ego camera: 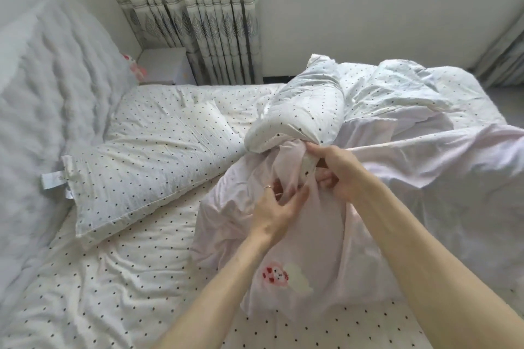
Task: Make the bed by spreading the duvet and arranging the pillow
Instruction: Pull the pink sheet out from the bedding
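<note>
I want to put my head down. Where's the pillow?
The pillow lies on the left side of the bed in the head view, against the headboard, left of the bunched duvet both hands are gripping.

arms: two, bare up to the edge of the picture, no sleeves to see
left hand (279,201): bare, with a thin shiny ring on one finger
ring (267,187): a small plain band
right hand (338,170): bare, nothing worn on it
wrists: bare, no watch or band
nails: short
</note>
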Action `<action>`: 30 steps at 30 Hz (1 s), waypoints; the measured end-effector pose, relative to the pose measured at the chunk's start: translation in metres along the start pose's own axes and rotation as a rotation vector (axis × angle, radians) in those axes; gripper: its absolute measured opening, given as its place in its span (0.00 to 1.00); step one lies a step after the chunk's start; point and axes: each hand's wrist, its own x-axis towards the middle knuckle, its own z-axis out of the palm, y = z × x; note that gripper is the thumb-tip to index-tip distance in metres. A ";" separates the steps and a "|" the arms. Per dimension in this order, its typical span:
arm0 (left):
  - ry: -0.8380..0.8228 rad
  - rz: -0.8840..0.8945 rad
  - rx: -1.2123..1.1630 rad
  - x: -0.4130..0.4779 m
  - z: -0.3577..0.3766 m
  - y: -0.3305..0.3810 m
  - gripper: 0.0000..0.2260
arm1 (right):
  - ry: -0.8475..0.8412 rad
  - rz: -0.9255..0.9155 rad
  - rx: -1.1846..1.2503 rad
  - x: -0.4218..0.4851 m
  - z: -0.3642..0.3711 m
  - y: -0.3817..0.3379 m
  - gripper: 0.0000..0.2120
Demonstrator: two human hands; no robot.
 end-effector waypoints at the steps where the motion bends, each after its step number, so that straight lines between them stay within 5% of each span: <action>1: 0.057 -0.010 0.080 0.003 -0.004 0.013 0.24 | -0.030 -0.032 -0.045 -0.006 -0.001 -0.003 0.12; 4: 0.013 -0.013 0.180 0.011 -0.023 0.034 0.13 | -0.057 -0.129 -0.243 -0.018 -0.008 0.003 0.12; 7: -0.099 -0.139 -0.092 0.006 -0.038 0.027 0.15 | -0.066 -0.303 -0.439 -0.027 -0.014 0.022 0.15; 10: 0.041 -0.165 -0.236 0.013 -0.045 0.023 0.17 | 0.019 -0.384 -1.144 -0.029 -0.028 0.053 0.27; 12: 0.207 -0.156 -0.267 0.017 -0.054 0.036 0.13 | 0.075 -0.242 -1.486 -0.033 -0.046 0.081 0.24; 15: 0.439 -0.209 -0.333 0.013 -0.079 0.047 0.10 | 0.026 0.205 -1.741 -0.064 -0.091 0.127 0.22; 17: 0.507 -0.247 -0.442 0.007 -0.096 0.040 0.14 | -0.137 0.529 -1.735 -0.093 -0.124 0.156 0.23; 19: 0.515 -0.293 -0.553 -0.004 -0.102 0.026 0.15 | -0.140 0.636 -1.630 -0.106 -0.143 0.177 0.26; 26: 0.421 -0.414 -0.741 -0.065 -0.067 -0.008 0.15 | 0.074 -0.219 -1.117 -0.063 -0.076 0.154 0.43; 30: 0.380 -0.425 -0.801 -0.092 -0.058 -0.017 0.14 | 0.046 -0.437 -1.397 -0.026 -0.027 0.136 0.49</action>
